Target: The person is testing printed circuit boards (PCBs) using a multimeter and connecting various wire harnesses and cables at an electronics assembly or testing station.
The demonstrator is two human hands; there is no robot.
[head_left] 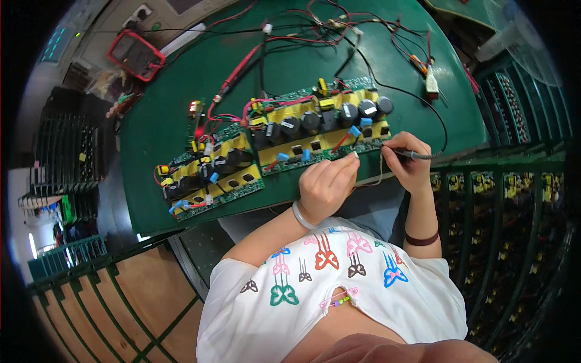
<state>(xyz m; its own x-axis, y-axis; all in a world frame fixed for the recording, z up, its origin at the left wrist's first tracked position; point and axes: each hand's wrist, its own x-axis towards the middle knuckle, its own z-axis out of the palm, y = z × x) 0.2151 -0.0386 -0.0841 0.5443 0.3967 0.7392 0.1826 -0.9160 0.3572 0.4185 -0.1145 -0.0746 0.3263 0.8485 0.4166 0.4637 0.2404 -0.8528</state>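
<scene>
Grip: right hand closed around thin black probe; left hand curled, fingertips on board edge.
Board: green circuit board, yellow strips, round black capacitors, on green table.

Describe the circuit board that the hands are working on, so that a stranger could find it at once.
On the green mat lie two boards with yellow strips and black capacitors. The one meant is the right board, the larger one, near the mat's front edge. Unlike the left board, it has the left hand at its near edge and the right hand holding a probe to it.
</scene>
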